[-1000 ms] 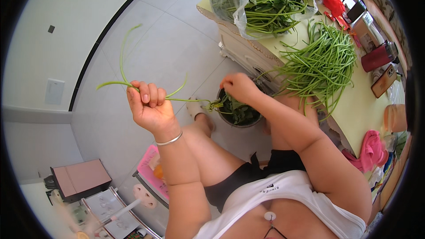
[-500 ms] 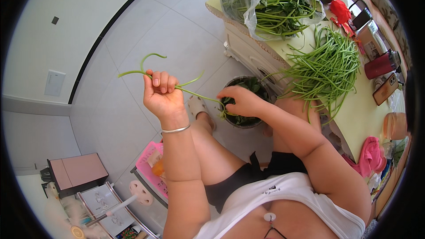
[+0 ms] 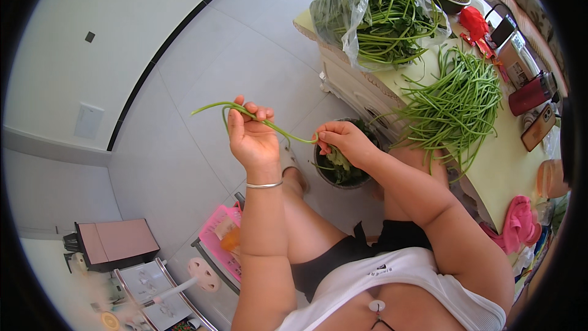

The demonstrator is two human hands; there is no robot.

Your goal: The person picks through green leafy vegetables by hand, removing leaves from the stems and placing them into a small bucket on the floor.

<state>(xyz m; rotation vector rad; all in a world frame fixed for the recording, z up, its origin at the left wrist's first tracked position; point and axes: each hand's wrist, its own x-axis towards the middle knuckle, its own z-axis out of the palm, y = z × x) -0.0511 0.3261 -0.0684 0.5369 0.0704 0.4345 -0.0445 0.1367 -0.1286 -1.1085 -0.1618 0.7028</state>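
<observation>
1. The left hand (image 3: 254, 138) was half curled, with slender green stems (image 3: 283, 132) lying between thumb and fingers; their free ends stuck out to its left.
2. The right hand (image 3: 343, 140), apart from the left, pinched the stems' other end between thumb and fingertips.
3. The stems were in the air between both hands, the right one above a round bin (image 3: 346, 186) holding leaves (image 3: 343, 173).
4. To the right, a pile of stripped stems (image 3: 456, 101) lay on the pale yellow table (image 3: 490, 181).
5. Farther off, a clear plastic bag (image 3: 354, 9) held leafy greens (image 3: 401, 21).
</observation>
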